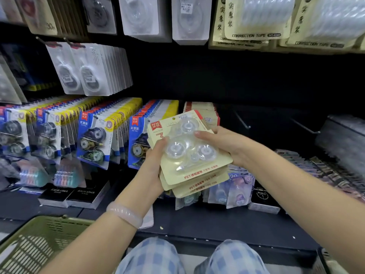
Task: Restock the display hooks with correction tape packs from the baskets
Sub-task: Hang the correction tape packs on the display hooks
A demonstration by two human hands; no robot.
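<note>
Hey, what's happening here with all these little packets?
A person crouched at a shop display holds a stack of cream-coloured correction tape packs in both hands: the left hand grips the stack's left edge, the right hand its right side. The packs are not yet on a hook. Two bare hooks stick out to the right, next to a row of similar cream packs already hanging. A green basket sits at lower left.

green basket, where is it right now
In the head view the green basket sits at the bottom left corner, below the left hand and its forearm, beside the person's knees and in front of the alarm clock boxes.
</note>
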